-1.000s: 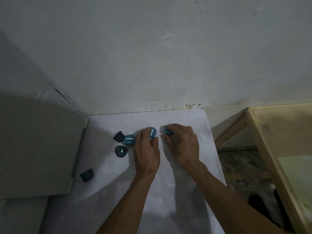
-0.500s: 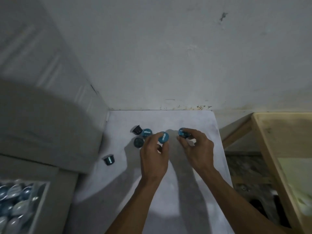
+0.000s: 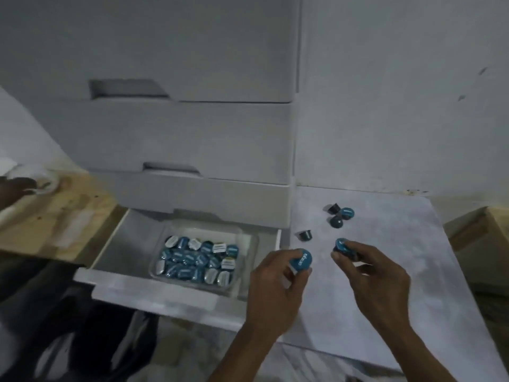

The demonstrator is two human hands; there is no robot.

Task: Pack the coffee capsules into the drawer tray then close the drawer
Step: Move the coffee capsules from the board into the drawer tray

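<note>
Pinching a round teal foil-topped coffee capsule (image 3: pixel 301 260) w/ thumb + fingertips, the left hand (image 3: pixel 275 293) sits lower centre of frame, fingers curled round it, lid w/ white lettering facing up. Right hand (image 3: pixel 377 279), just right of it, grips a second teal capsule (image 3: pixel 341 246) the same way, dark body tucked under the fingers. Both hover over the white paper-covered table top (image 3: pixel 413 271). Above the hands, centre-right, 4 loose capsules on the paper: a dark one on its side (image 3: pixel 306 235), then a tight cluster of three (image 3: pixel 340 215) nearer the wall. Left of the hands, the bottom white plastic drawer (image 3: pixel 132 238) is pulled open; inside, a clear plastic tray (image 3: pixel 248 244) holds many teal + silver capsules (image 3: pixel 198 257), most lids up. Closed drawers stacked above, upper centre.
</note>
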